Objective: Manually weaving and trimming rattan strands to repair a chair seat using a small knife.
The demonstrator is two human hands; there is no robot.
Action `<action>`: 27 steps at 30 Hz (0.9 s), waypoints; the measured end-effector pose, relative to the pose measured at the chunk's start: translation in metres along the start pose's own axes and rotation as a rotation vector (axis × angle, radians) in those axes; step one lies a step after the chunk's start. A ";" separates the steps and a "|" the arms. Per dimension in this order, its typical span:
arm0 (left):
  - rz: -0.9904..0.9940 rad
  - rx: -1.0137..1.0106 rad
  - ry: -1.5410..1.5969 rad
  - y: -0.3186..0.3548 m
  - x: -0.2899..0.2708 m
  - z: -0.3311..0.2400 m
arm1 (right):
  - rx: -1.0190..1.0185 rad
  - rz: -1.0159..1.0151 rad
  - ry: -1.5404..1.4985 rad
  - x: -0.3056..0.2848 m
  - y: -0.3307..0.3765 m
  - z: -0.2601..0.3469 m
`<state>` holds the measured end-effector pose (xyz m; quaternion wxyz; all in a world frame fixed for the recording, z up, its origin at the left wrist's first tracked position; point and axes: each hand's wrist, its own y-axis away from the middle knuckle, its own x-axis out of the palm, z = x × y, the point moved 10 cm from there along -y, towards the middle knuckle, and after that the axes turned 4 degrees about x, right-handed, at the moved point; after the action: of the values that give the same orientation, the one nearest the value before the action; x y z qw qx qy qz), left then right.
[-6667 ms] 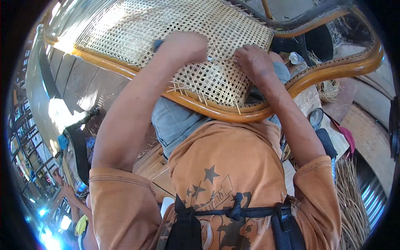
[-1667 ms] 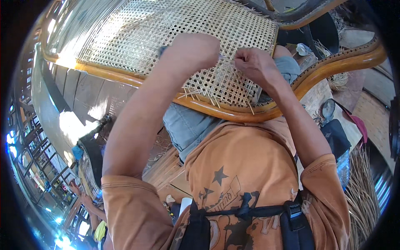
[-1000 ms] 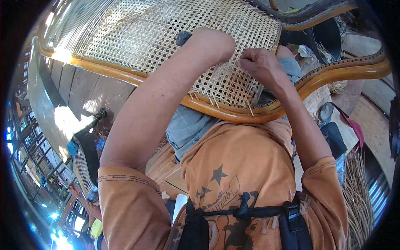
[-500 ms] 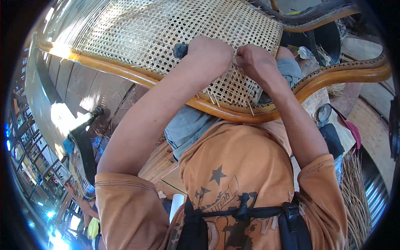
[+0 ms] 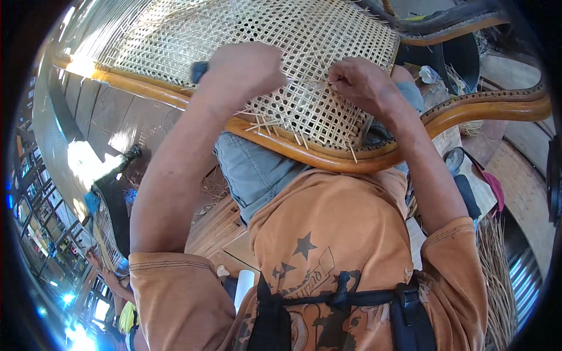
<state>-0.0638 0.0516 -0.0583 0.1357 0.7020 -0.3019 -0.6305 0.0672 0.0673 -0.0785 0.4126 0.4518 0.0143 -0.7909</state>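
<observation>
While a woven cane panel [image 5: 257, 41] is held across the lap, set in a curved wooden frame [image 5: 328, 158], it is being worked at its near edge by two bare hands. The left hand [image 5: 243, 73] is seen clenched, knuckles up, over a dark blue tool handle [image 5: 199, 70] that juts out from under it, and it rests on the weave. The right hand [image 5: 363, 85] is closed in a pinch on a thin pale cane strand [image 5: 310, 79] stretched between the two hands (just how the fingertips grip it cannot be told). Loose strand ends [image 5: 263, 124] stick out along the frame's rim, untrimmed. Blue-grey trousers [image 5: 252, 172] and an orange shirt [image 5: 328, 234] are seen below the frame, and a bundle of dry cane [image 5: 497, 275] lies to the right. Judged from this, a strand is being threaded or pulled tight through the open weave near the rim. For the next move, steady tension on the strand would be needed, with the tool kept in the right hole so that the neighbouring strands are not displaced.
</observation>
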 end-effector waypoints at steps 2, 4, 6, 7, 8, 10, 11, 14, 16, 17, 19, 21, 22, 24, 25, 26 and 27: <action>0.001 -0.045 0.016 0.008 -0.004 0.013 | -0.012 0.059 0.139 0.005 -0.002 0.003; -0.022 -0.057 0.004 0.013 -0.005 0.019 | -0.077 0.010 0.102 0.000 0.002 0.008; -0.045 -0.071 -0.007 0.017 -0.004 0.021 | -0.144 -0.037 0.066 -0.007 0.011 0.013; -0.082 -0.043 -0.008 0.020 -0.005 0.018 | -0.124 -0.090 0.040 -0.015 0.016 0.011; -0.121 -0.014 -0.010 0.022 -0.007 0.015 | -0.102 -0.143 0.015 -0.022 0.020 0.010; -0.112 -0.030 -0.001 0.024 -0.006 0.016 | -0.038 -0.077 0.174 -0.022 0.026 0.013; -0.101 -0.045 0.004 0.025 -0.004 0.017 | 0.029 -0.012 0.330 -0.018 0.027 0.008; -0.109 -0.050 -0.017 0.028 -0.010 0.014 | 0.044 -0.093 0.499 -0.022 0.028 -0.003; -0.075 -0.072 -0.017 0.029 -0.009 0.021 | 0.063 -0.065 0.510 -0.023 0.029 -0.013; -0.041 -0.100 -0.018 0.030 -0.007 0.026 | 0.076 -0.036 0.520 -0.022 0.029 -0.018; -0.051 -0.109 -0.006 0.037 -0.006 0.029 | 0.067 -0.015 0.448 -0.026 0.027 -0.014; -0.062 -0.117 0.006 0.042 -0.005 0.028 | 0.059 0.005 0.378 -0.028 0.026 -0.013; -0.086 -0.094 -0.027 0.043 -0.005 0.024 | 0.044 0.026 0.368 -0.027 0.025 -0.013; -0.109 -0.073 -0.062 0.050 -0.009 0.020 | 0.027 0.047 0.355 -0.027 0.023 -0.006; -0.062 -0.138 -0.054 0.056 -0.009 0.031 | 0.059 0.061 0.402 -0.025 0.019 0.000; -0.014 -0.204 -0.047 0.064 -0.006 0.040 | 0.091 0.075 0.449 -0.022 0.015 0.004; -0.012 -0.199 -0.049 0.071 -0.004 0.043 | 0.096 0.075 0.446 -0.019 0.013 0.008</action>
<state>-0.1233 0.0073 -0.0215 0.1936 0.6713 -0.2369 -0.6751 0.0750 0.0676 -0.0557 0.4066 0.6348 0.0509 -0.6551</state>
